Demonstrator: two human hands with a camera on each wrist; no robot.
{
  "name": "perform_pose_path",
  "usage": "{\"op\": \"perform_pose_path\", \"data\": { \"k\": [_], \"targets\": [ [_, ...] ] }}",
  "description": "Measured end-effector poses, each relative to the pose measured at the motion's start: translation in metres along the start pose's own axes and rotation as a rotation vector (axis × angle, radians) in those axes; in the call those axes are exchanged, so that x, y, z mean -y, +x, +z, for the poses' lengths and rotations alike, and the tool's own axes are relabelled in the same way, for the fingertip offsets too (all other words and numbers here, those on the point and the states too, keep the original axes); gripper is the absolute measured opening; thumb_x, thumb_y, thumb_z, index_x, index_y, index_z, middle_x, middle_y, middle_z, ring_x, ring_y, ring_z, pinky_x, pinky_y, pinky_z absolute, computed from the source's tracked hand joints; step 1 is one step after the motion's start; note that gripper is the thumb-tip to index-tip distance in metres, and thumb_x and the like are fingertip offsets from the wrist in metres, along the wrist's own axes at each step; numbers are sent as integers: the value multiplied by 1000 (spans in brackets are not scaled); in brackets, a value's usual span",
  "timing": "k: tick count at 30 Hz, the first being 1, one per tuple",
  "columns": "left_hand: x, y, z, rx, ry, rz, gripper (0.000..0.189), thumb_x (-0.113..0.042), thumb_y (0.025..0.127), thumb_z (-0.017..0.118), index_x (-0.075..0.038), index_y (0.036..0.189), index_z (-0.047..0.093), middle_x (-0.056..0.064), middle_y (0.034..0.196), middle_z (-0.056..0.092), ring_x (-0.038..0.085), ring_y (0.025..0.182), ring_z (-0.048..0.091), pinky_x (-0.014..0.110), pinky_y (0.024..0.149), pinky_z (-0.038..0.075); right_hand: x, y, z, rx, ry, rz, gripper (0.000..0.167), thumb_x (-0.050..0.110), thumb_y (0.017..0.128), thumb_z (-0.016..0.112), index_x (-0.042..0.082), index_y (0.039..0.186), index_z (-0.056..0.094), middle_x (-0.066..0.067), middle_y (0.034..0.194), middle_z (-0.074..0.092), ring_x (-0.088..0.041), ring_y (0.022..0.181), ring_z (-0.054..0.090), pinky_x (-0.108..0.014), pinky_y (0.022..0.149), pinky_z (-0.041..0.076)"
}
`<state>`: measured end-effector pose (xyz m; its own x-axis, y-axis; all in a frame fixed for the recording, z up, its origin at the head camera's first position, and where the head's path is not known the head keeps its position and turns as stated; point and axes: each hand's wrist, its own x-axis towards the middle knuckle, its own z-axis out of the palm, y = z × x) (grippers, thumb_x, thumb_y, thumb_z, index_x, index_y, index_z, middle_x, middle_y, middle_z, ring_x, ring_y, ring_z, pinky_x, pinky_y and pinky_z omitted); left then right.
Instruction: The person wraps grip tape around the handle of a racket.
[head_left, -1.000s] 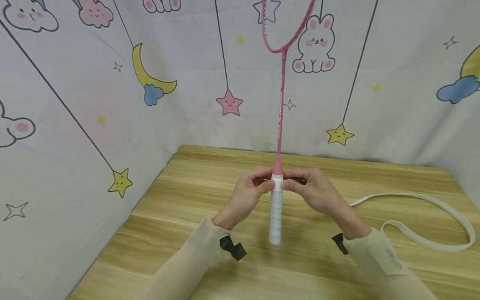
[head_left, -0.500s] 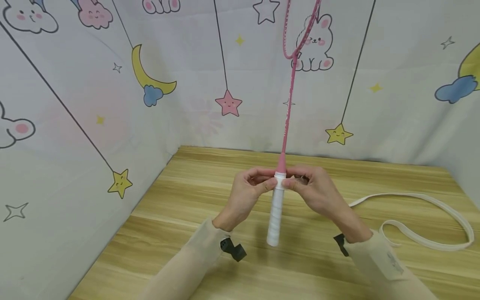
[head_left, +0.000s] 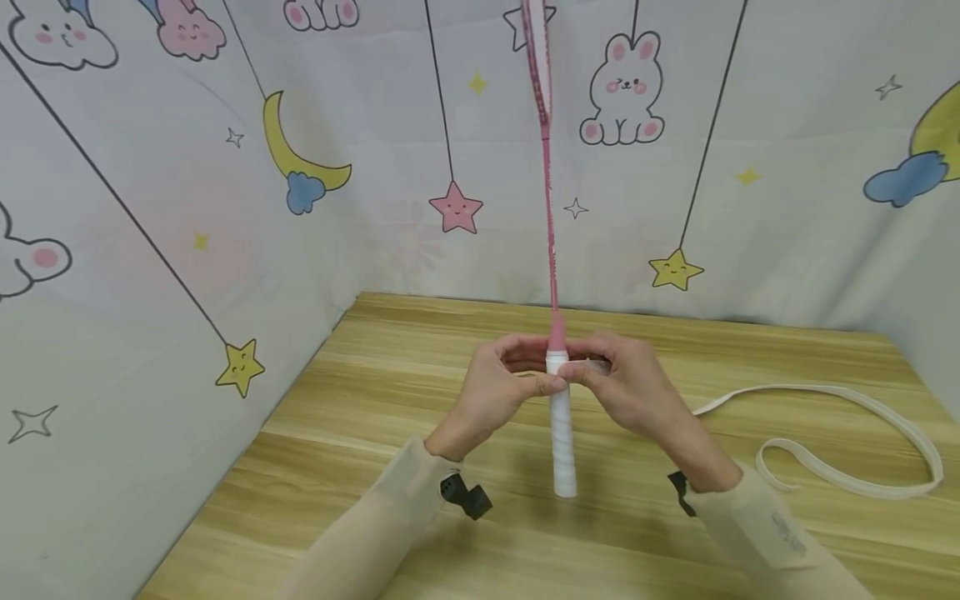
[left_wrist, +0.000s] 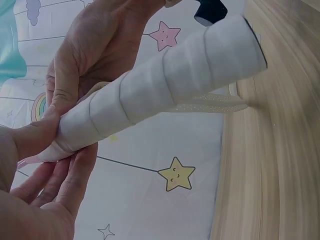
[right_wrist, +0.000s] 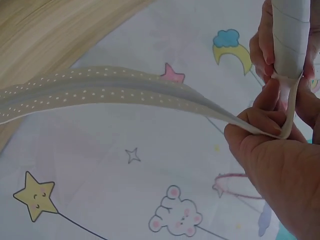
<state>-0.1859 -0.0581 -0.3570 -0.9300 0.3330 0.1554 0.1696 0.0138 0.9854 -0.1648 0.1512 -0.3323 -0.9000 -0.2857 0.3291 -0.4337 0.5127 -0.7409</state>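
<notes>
A pink badminton racket (head_left: 551, 225) stands almost upright between my hands, its head turned edge-on and cut off at the top of the head view. White grip tape winds in a spiral around the handle (left_wrist: 165, 75), whose bottom end hangs close over the table. With thumb and fingers, my left hand (head_left: 491, 392) grips the handle's upper end, just below the pink cone. My right hand (head_left: 637, 387), at the same height, pinches the loose strip of grip tape (right_wrist: 115, 90) where it meets the handle. The strip's dotted side shows in the right wrist view.
From my right hand the tape trails onto the wood-grain table (head_left: 360, 500) and lies in a loop at the right. A white cloth backdrop (head_left: 375, 108) printed with stars, moons and bunnies encloses the table's back and sides. Dark camera mounts (head_left: 467, 497) sit at both wrists.
The racket has turned about its length, so its head went from broad to edge-on. Its shaft swung right, then left, and the handle's bottom shifted right. Both hands stay near the handle's top.
</notes>
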Motion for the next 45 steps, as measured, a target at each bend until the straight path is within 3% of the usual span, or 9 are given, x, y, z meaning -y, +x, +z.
{"op": "perform_pose_path", "data": {
  "k": [5,11,14,25,29,35,41,43,45],
  "targets": [
    [-3,1,-2,-19,-19,8,48,6,92,83,3,138,70,27,130,75,16,109,77,30,89,65,0,3,-3,46,48,0,26,7,100,78,3,126,80,-13,119,82,-18,97,72,-22,84,58],
    [-4,3,-3,-13,-68,9,47,8,97,75,9,143,64,30,137,71,10,109,72,23,91,61,5,4,-3,4,136,130,10,15,101,79,5,104,80,-6,93,74,-13,77,55,-25,68,47],
    [-3,4,-4,-5,-100,0,48,11,98,72,11,145,61,33,138,69,6,105,71,21,89,61,6,5,-1,-12,158,143,10,13,101,78,4,99,79,-5,87,70,-13,73,50,-26,65,43],
    [-3,3,-4,71,-165,-1,47,10,102,65,12,149,57,36,139,66,6,104,70,21,91,60,2,10,-6,35,215,233,19,19,98,83,3,102,76,2,90,75,-14,84,62,-28,80,52],
    [-2,2,-5,100,-215,-21,49,6,104,65,9,152,56,33,143,65,8,110,71,23,97,60,4,9,-4,10,204,215,19,19,96,86,3,98,76,2,86,74,-12,79,59,-27,75,50],
    [-4,2,0,66,-233,-34,46,4,106,66,9,151,57,25,137,71,7,109,72,22,94,61,6,8,2,-33,164,138,15,14,94,87,2,93,79,-6,84,76,-12,72,55,-26,65,46],
    [-4,3,1,68,-315,-75,43,8,107,59,14,149,54,3,121,71,6,103,71,22,89,60,4,7,1,-1,172,134,6,6,97,81,0,97,80,-9,88,76,-11,71,53,-25,63,44],
    [-2,3,1,61,-311,-88,42,8,106,59,14,148,56,3,120,72,7,102,71,22,89,60,4,7,0,4,172,140,6,6,97,81,0,97,80,-8,87,75,-12,71,53,-25,63,44],
    [-1,3,0,59,-295,-88,41,8,106,59,13,147,58,15,124,73,7,102,71,22,90,61,4,7,0,6,168,148,7,8,97,82,1,97,80,-6,86,74,-12,72,54,-26,64,45]
  ]
}}
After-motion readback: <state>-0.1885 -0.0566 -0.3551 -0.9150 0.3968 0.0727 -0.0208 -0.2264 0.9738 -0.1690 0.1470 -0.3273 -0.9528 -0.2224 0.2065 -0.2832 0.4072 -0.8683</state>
